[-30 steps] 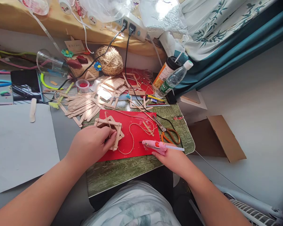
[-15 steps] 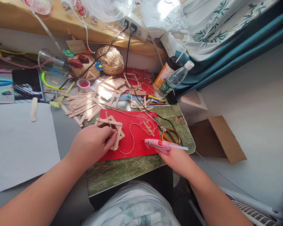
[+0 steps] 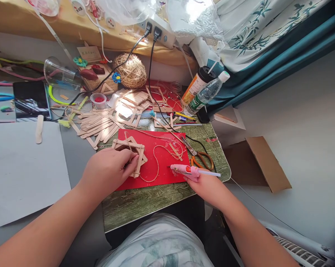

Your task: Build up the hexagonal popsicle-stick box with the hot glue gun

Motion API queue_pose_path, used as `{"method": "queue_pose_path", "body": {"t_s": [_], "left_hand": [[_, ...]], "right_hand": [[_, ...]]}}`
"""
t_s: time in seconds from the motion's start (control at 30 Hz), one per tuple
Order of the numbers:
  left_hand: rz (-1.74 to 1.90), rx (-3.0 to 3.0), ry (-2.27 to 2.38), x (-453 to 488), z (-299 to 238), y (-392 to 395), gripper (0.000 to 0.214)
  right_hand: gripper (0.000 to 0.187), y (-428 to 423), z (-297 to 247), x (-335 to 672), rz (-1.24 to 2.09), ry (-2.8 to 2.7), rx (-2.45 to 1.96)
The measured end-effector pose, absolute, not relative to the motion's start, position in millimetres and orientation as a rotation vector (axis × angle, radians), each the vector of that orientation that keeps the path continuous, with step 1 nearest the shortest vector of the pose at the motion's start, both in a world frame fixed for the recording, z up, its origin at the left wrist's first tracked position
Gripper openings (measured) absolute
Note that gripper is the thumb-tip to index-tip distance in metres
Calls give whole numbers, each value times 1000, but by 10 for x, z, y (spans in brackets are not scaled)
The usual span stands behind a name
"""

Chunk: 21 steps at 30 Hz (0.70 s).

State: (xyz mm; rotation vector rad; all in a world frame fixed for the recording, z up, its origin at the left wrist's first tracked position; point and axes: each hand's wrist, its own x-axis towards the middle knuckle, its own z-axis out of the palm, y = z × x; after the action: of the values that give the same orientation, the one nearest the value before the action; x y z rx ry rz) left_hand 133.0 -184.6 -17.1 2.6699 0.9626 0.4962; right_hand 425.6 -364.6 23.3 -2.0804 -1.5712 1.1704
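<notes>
A frame of glued wooden craft sticks (image 3: pixel 130 148) lies on a red sheet (image 3: pixel 161 163) on the green wood-grain table. My left hand (image 3: pixel 108 172) rests on the frame's near side, fingers curled and pressed onto its sticks and the twine (image 3: pixel 156 163) running off it. My right hand (image 3: pixel 209 187) is closed round the handle of a pink glue gun (image 3: pixel 185 170), which lies level at the red sheet's right edge, nozzle pointing left toward the frame.
Orange-handled scissors (image 3: pixel 199 155) lie just beyond the glue gun. Loose craft sticks (image 3: pixel 100 124), a twine ball (image 3: pixel 130 70), a phone (image 3: pixel 30 100), bottles (image 3: pixel 204 94) and a power strip (image 3: pixel 161 33) with cables crowd the back. Grey paper (image 3: pixel 22 167) lies left, cardboard (image 3: pixel 263 163) right.
The glue gun and my right hand shifted slightly right, then a touch back left. My left hand stayed on the stick frame.
</notes>
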Motion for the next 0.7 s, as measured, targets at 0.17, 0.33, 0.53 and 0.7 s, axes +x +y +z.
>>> {"method": "queue_pose_path", "body": {"t_s": [0.17,0.33,0.53,0.7], "left_hand": [[514,2645,968,1329,-173,-1845,39],[490,2687,966,1327,-180,-1841,43],[491,2729,963,1320,-173,-1837,43],[497,2725,952,1325,-141,-1842,42]], "right_hand": [[51,-3648,226,4253,1201,-1532,-2064],[45,-3673,253,4308,1241,-1397,-2062],[51,-3540,81,4890,928,-756,-2088],[57,-3338,-184,5353,890,-723,-2052]]}}
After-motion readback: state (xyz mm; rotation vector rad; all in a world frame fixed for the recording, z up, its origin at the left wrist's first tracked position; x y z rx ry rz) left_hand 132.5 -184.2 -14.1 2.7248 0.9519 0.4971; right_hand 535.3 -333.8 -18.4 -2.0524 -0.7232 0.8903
